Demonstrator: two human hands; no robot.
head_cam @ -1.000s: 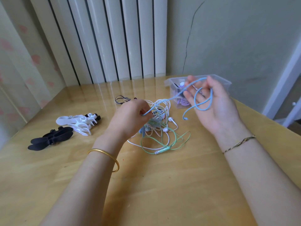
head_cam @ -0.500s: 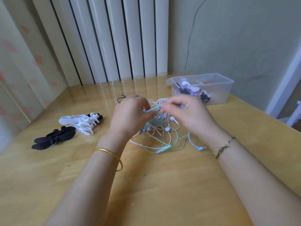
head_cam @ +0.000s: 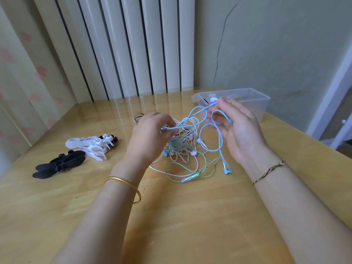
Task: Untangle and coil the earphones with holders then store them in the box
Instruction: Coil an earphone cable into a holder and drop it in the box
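Centrally, a person's left hand hovered over a tangled pile of earphones on a wooden tabletop. Its fingers were curled together, pinching one end of a light blue earphone cable. From there the cable rose up and across to the right hand, raised with its palm turned toward the left hand. The right fingers were curled, thumb and forefinger pinching the cable at the top, and loose blue loops draped in front of the palm. The cable's blue plug hung below the right fingers, close to the tabletop; contact could not be judged. A green earphone cable sprawled beneath and between both sets of fingers. Just beyond the right fingers stood a clear plastic box with pale and purple items inside, partly hidden. Well to the left of the left fingers lay white holders, with black holders touching them on the nearer side.
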